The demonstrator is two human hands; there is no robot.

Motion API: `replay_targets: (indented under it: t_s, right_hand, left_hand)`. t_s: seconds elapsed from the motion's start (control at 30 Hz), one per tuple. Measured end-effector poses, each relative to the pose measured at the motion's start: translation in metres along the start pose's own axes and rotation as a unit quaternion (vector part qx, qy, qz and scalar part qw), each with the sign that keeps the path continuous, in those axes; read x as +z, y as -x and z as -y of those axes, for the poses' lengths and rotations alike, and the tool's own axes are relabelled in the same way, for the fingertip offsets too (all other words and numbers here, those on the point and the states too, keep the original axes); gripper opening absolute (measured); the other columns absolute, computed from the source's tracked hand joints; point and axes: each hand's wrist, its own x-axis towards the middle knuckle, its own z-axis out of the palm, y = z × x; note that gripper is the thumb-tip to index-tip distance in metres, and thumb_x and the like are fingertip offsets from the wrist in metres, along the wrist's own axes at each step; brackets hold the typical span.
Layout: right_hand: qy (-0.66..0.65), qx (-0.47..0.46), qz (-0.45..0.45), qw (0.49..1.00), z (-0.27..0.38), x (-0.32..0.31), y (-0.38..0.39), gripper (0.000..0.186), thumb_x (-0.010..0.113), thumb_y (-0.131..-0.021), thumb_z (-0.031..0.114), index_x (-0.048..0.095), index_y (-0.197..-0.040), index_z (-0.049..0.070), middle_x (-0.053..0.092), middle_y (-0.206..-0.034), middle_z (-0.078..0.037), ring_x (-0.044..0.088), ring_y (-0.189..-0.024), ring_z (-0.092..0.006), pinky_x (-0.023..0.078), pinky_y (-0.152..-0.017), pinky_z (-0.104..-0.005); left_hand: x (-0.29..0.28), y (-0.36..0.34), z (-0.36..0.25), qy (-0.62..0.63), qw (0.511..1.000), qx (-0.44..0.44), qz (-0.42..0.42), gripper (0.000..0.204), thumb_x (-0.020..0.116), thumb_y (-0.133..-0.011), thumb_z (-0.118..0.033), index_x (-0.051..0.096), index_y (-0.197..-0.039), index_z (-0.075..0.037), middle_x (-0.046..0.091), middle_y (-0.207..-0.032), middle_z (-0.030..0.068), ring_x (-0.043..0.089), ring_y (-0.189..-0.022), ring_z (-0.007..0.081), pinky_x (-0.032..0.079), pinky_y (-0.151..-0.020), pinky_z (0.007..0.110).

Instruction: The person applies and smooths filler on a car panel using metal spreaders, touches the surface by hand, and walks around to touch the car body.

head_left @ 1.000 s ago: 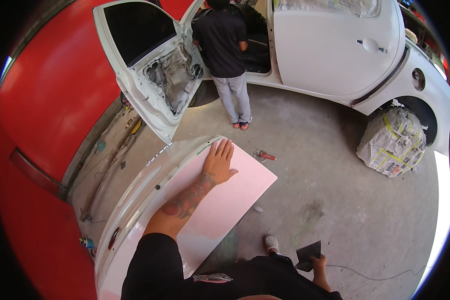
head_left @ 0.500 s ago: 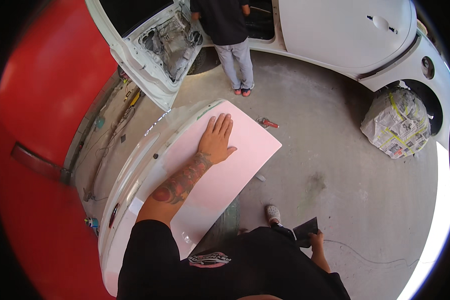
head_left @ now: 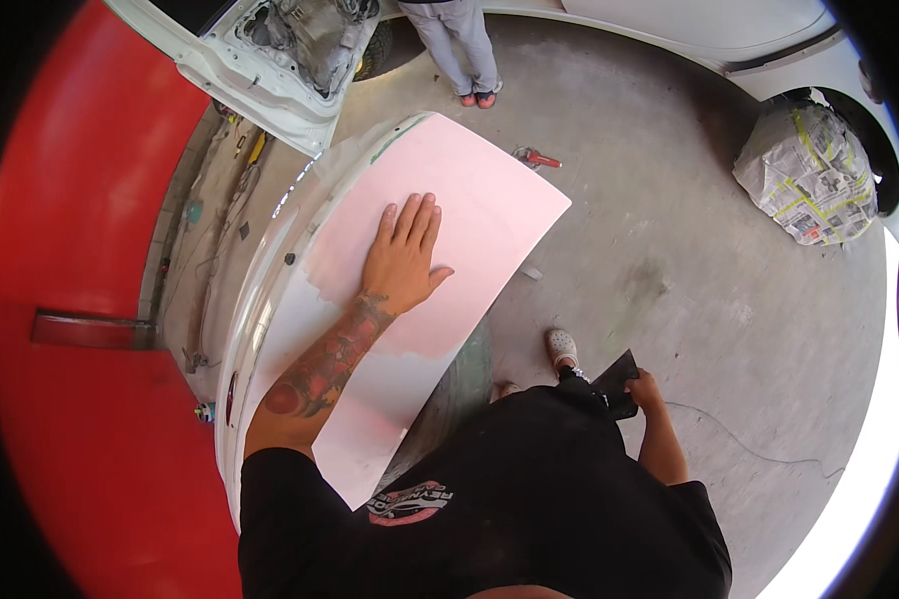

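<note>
A detached white car panel (head_left: 484, 205) lies flat in front of me, with a broad pink coat over much of its face and a green patch near its far left corner. My left hand (head_left: 402, 262) rests palm down on the pink area, fingers stretched out and thumb apart. Down at my right side, my right hand (head_left: 646, 389) grips a dark flat sheet (head_left: 612, 385) by its edge. What that sheet is made of cannot be made out. The panel's underside is hidden, and a greenish rounded support (head_left: 459, 374) shows beneath its near right edge.
Past the panel stands a person in grey trousers (head_left: 459, 45), beside an open white car door (head_left: 295, 75). A red tool (head_left: 539, 159) lies on the floor. At right, a wheel (head_left: 807, 175) is wrapped in newspaper. A red car (head_left: 90, 230) borders the left, and a thin cable (head_left: 739, 436) crosses the floor.
My left hand has slid nearer to me along the pink surface, still flat. The whole view has shifted, showing less of the person and white car. My right hand keeps the dark sheet.
</note>
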Motion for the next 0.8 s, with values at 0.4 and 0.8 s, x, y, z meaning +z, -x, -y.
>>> replay_targets:
  t_s: [0.4,0.8]
  right_hand:
    - [0.084,-0.058,0.020,0.995,0.044,0.003,0.001,0.039,0.061,-0.068,0.018,0.061,-0.102,-0.001,0.063,-0.097,-0.028,0.060,-0.094,-0.0438,0.048,-0.082,-0.0461]
    - [0.245,-0.662,-0.231,0.670,0.411,-0.057,0.033,0.049,0.060,-0.073,0.003,0.067,-0.114,0.029,0.055,-0.091,-0.003,0.058,-0.079,-0.0210,0.053,-0.064,-0.0308]
  left_hand:
    - [0.005,-0.077,0.020,-0.050,0.998,-0.009,-0.028,0.083,0.055,-0.085,-0.055,0.032,-0.143,0.000,0.026,-0.152,0.0141,0.021,-0.142,0.0271,0.016,-0.114,0.050]
    - [0.001,-0.017,-0.005,-0.001,1.000,-0.018,0.004,0.083,0.056,-0.085,-0.052,0.031,-0.142,0.003,0.026,-0.152,0.0169,0.021,-0.141,0.0312,0.018,-0.113,0.051]
